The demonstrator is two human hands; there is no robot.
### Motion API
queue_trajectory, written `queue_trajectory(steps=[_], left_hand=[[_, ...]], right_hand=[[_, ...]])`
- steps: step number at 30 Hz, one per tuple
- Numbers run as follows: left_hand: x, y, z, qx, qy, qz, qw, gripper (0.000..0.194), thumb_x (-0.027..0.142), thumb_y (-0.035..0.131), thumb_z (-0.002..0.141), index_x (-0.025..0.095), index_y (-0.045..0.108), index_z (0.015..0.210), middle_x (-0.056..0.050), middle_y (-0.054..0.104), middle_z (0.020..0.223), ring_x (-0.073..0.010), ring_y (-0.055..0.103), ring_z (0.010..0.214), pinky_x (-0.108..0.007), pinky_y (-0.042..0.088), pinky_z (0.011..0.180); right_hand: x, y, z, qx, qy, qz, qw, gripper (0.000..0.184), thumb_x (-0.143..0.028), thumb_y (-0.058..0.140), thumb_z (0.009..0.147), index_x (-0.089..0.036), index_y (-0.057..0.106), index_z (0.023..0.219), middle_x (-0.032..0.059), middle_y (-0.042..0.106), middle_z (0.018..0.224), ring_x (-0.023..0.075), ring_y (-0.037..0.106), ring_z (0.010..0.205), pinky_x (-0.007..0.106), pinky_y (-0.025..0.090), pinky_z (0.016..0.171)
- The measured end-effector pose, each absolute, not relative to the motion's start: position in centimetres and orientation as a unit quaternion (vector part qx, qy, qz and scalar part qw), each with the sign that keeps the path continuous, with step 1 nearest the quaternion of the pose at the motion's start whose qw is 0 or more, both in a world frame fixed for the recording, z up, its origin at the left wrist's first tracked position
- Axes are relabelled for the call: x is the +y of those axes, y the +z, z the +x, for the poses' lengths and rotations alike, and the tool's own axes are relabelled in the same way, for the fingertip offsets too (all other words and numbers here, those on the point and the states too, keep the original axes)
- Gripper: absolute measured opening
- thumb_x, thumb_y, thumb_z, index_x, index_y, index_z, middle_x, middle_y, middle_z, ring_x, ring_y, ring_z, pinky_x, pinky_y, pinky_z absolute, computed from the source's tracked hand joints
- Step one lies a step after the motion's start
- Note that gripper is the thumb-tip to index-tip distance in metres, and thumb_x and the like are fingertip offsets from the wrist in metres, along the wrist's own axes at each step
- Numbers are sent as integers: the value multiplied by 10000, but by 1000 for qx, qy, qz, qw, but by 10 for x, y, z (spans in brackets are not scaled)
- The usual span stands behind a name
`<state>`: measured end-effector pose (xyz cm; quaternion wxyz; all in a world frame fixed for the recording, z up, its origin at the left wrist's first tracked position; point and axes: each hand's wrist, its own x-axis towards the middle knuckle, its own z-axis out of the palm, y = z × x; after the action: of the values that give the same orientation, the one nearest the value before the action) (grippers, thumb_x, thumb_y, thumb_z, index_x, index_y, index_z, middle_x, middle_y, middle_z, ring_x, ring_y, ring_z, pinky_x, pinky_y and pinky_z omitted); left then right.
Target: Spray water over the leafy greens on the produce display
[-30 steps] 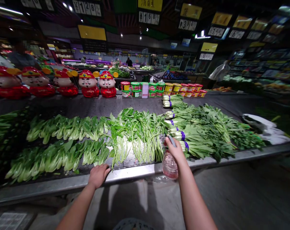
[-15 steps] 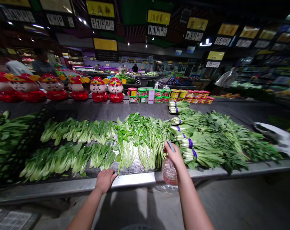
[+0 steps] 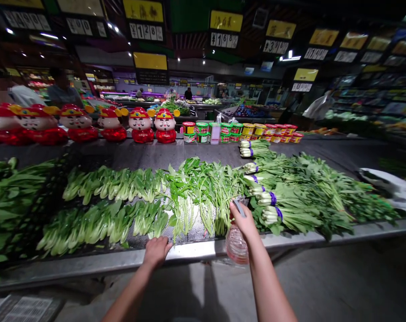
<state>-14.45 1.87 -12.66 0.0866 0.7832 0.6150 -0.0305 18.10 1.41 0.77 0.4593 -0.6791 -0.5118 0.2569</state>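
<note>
My right hand (image 3: 243,221) is wrapped round the neck of a clear spray bottle (image 3: 237,245) with a grey trigger and pinkish lower part. The bottle is held upright over the front edge of the display stand, between the loose leafy stems (image 3: 208,192) and the bunches with purple bands (image 3: 271,214). On the stand's metal edge (image 3: 196,250) rests my left hand (image 3: 157,251), thumb apart and fingertips partly hidden. Just beyond it lie two rows of bok choy (image 3: 112,221), leaves wet and shiny.
Red figurine jars (image 3: 141,126) and stacked small tubs (image 3: 225,132) line the back ledge. A black crate of greens (image 3: 15,192) stands at left. White plastic (image 3: 387,183) lies at far right. Price signs (image 3: 226,29) hang overhead. People stand beyond the ledge at left.
The view has turned left, so the display appears further right. My right hand and the spray bottle have moved left, away from the banded bunches. My left hand stays on the metal edge.
</note>
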Motion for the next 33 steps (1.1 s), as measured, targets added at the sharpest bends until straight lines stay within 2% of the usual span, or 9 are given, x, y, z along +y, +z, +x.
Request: queue_trajectory(steps=[3,6,9,12,17,22,29,33], left_hand=[[19,-128,-146,612,-20,785,90,425,464,244,907,228,594,953,-80,635,1012,-239,551,951,-372,351,825],[19,-129,-147,606,-6,791,83,422,463,250,904,226,598,932,-88,637,993,-248,552,938,-379,353,816],[18,-130,-148,598,7,798,75,415,463,257,902,231,601,910,-97,641,974,-259,552,929,-389,354,812],[17,-132,-148,594,21,801,69,408,464,268,898,229,601,904,-102,641,966,-270,550,927,-399,351,818],[17,-129,-148,593,15,801,73,404,457,270,901,224,601,906,-102,644,976,-262,549,924,-394,351,820],[18,-125,-147,596,-5,798,83,412,450,268,907,206,599,928,-101,642,990,-263,555,939,-387,354,804],[18,-123,-145,601,-20,794,84,406,456,281,910,205,598,947,-91,643,1016,-254,560,953,-376,359,811],[17,-124,-145,603,-22,793,83,404,462,283,910,209,597,935,-84,646,1016,-252,563,957,-374,363,810]], right_hand=[[6,11,172,-486,299,-674,470,451,-593,484,758,-189,660,854,73,664,665,235,637,634,338,520,513],[-3,17,163,-455,343,-657,494,465,-578,532,736,-188,648,962,108,687,831,272,657,821,318,542,500],[-11,22,157,-436,351,-645,520,481,-557,567,727,-195,634,1037,123,675,969,288,635,948,316,564,530],[-17,23,154,-432,353,-631,540,473,-549,590,721,-186,647,1018,130,659,1047,295,620,997,324,576,571],[-29,17,152,-431,348,-639,534,466,-557,570,742,-175,635,1001,130,683,962,284,640,961,303,563,562],[-40,-1,155,-466,276,-671,507,456,-558,504,782,-178,635,999,112,686,902,251,655,826,315,541,562],[-54,-20,156,-498,256,-699,445,441,-581,438,803,-190,640,797,41,633,628,217,613,643,332,507,586],[-60,-20,155,-497,269,-695,445,424,-583,441,801,-199,603,721,35,611,585,216,600,615,335,498,568]])
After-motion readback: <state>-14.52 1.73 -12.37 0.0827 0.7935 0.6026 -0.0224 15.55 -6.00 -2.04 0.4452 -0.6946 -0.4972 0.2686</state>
